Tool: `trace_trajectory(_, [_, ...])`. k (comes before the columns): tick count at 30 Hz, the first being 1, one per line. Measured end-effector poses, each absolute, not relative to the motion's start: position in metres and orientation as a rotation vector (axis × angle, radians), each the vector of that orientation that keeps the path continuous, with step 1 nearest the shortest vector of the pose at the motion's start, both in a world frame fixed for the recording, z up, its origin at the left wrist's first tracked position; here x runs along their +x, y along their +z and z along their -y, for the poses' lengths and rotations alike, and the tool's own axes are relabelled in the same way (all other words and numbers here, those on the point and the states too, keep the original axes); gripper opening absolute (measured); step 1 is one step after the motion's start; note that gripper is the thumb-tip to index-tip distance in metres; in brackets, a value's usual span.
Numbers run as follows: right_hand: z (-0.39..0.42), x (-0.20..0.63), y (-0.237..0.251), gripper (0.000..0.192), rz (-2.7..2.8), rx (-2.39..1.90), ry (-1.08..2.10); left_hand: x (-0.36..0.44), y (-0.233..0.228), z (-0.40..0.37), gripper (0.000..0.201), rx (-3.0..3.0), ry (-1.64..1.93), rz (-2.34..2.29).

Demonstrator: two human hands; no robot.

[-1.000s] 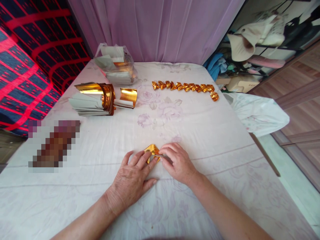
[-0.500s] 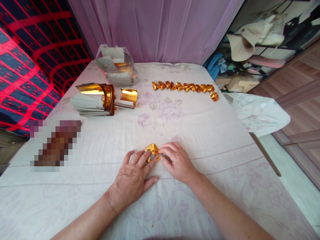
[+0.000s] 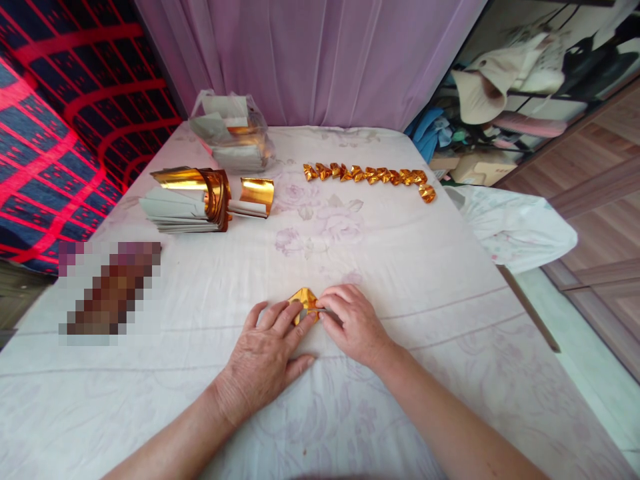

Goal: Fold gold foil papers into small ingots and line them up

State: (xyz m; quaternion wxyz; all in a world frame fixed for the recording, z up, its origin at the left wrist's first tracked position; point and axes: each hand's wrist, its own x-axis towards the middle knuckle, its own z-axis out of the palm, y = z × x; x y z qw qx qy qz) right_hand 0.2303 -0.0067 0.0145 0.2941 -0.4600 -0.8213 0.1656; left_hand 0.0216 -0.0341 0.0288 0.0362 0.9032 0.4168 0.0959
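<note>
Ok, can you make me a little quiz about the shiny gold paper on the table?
1. True or false: both hands press on one small gold piece.
2. Where is the row of folded gold pieces? A) far side of the table, B) under the left hand, C) on the floor.
3. Fill in: the sheet stack lies to the person's ____.

Key:
1. True. The left hand and right hand both rest on it, flat on the table.
2. A.
3. Left, in front of the plastic bag of sheets.
</note>
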Motion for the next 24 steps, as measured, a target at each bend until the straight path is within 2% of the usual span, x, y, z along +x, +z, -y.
trace_trajectory(24, [0.0061, 0.2301, 0.0139, 0.018, 2.167, -1.221, 0.447, 0.0208, 0.0292, 0.0343, 0.05, 2.777, 0.329, -1.269])
